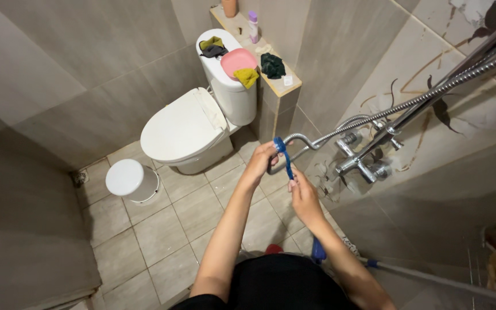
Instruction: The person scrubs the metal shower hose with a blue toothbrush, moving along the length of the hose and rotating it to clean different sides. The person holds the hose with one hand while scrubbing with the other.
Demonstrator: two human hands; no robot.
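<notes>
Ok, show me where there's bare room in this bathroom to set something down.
Free: the closed toilet lid, and the floor tiles between the white bin, the toilet and the left arm. Crowded: the cistern top holds cloths and a pink dish; the ledge holds bottles and a dark cloth. Both hands grip the blue brush.

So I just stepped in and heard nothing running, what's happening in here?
A person stands in a tiled bathroom holding a blue brush with both hands: the left hand grips the head end, the right hand the handle's lower end. It is held right by the looped metal shower hose near the wall tap. Behind are a closed white toilet and a small white bin.
</notes>
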